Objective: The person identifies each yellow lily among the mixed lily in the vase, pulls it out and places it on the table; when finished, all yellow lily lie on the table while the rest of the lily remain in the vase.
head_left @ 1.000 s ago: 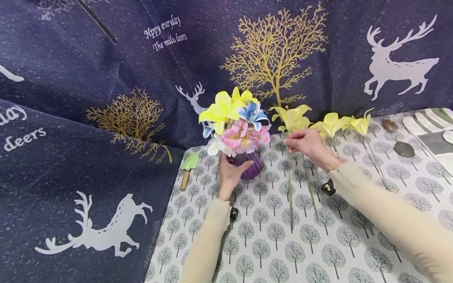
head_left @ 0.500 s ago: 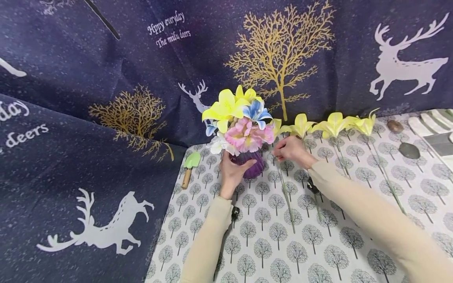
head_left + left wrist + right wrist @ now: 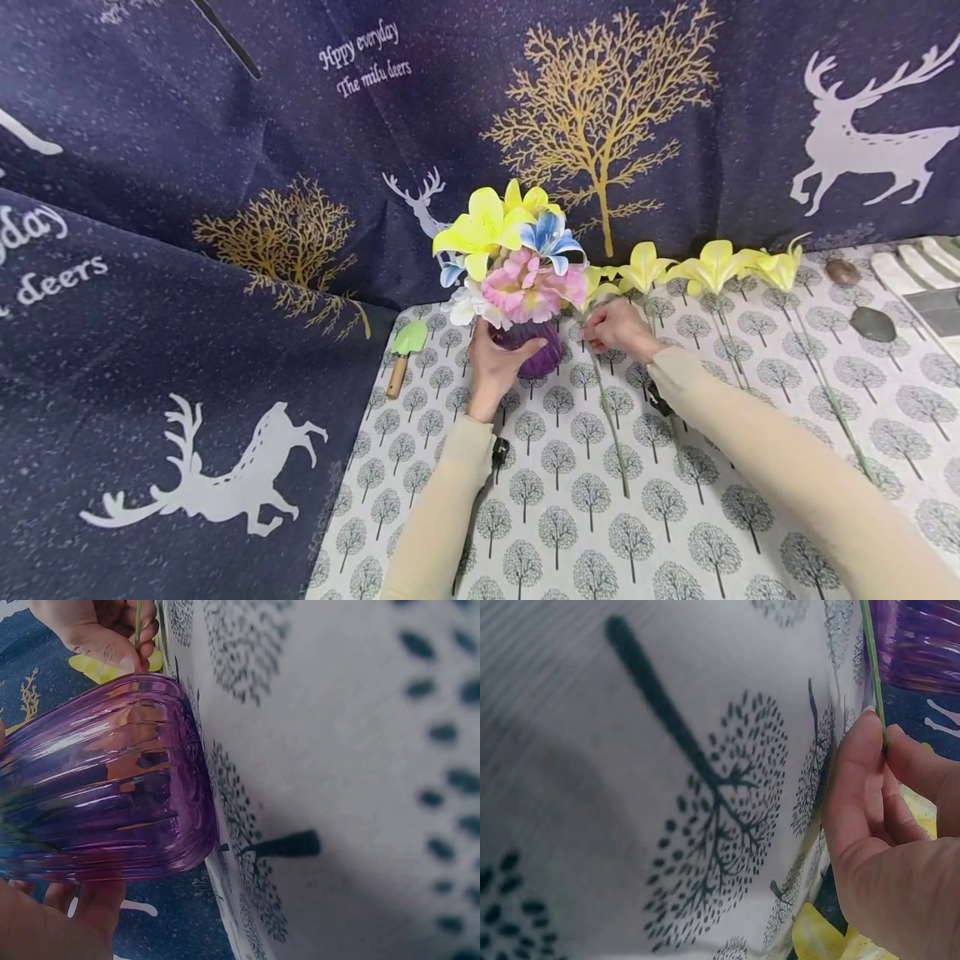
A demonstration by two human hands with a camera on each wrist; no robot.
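My left hand (image 3: 495,371) grips the ribbed purple vase (image 3: 542,352) from its left side, thumb across the front. Out of the vase rises a bunch of artificial flowers: yellow and blue lilies, a pink bloom (image 3: 528,287) and a white one. Just right of the vase, my right hand (image 3: 617,327) pinches the thin green stem (image 3: 875,667) of a yellow lily between thumb and fingertips. That lily's head (image 3: 597,283) shows partly behind the pink bloom, and its stem runs down over the tablecloth. Through the purple wall (image 3: 112,787), green stems show faintly in the left wrist view.
Several yellow lilies (image 3: 712,267) lie in a row along the back right, stems toward the front. Beyond them are a brown stone (image 3: 842,272), a dark stone (image 3: 873,325) and striped cloth (image 3: 926,275). A green trowel (image 3: 408,337) lies left of the vase.
My right hand has moved left and slightly down, bringing the pinched lily closer to the vase. My left hand keeps its hold on the vase. The head view has shifted slightly.
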